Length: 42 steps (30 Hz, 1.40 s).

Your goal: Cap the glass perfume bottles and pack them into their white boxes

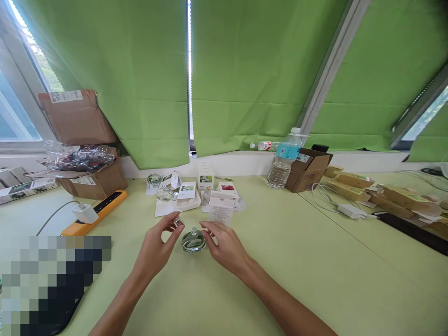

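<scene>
A round clear glass bottle point(193, 242) with a short neck stands upright on the table between my hands. It looks like a perfume bottle. My left hand point(161, 238), just left of it, pinches a small clear cap point(177, 220) between thumb and fingertips, raised near the height of the bottle's neck. On the other side, my right hand point(224, 242) is close against the bottle, its fingers bent and the thumb a little apart from the forefinger. Nothing shows between those fingertips; whether they touch the glass I cannot tell. Behind the right fingers stands a white printed carton point(221, 208).
Farther back are more glass bottles point(164, 193) and small white boxes with flower pictures point(187, 190). A large water bottle point(283, 161) stands by a cardboard box point(305, 172). At left lie an orange power strip point(105, 205) and an open carton point(94, 182). Yellow boxes point(353, 179) lie right.
</scene>
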Each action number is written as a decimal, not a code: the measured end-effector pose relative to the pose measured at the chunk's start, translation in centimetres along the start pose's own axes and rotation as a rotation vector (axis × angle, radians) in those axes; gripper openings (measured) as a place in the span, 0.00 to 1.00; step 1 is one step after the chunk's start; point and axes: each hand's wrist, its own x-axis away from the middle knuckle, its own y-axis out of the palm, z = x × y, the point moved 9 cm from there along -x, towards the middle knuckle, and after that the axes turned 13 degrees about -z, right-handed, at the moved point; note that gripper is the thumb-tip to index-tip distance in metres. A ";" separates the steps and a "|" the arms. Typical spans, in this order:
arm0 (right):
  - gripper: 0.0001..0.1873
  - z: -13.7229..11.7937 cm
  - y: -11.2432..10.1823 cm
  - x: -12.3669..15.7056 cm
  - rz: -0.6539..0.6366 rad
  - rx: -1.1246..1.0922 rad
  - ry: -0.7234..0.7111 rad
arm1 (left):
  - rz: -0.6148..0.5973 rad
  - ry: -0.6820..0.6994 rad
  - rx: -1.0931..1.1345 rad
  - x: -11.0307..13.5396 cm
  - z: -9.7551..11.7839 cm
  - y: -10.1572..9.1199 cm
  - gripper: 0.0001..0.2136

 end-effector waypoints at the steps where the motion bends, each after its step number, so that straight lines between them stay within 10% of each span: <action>1: 0.17 -0.1 -0.1 0.0 0.002 -0.002 -0.002 | 0.011 0.008 0.016 0.0 0.4 0.2 0.17; 17: 0.17 -0.4 -0.6 0.0 0.014 -0.047 -0.014 | -0.076 0.115 -0.060 0.0 1.4 3.3 0.12; 42: 0.25 -2.6 -0.8 0.6 0.053 -0.106 -0.261 | -0.025 0.269 -0.158 0.9 1.9 2.5 0.14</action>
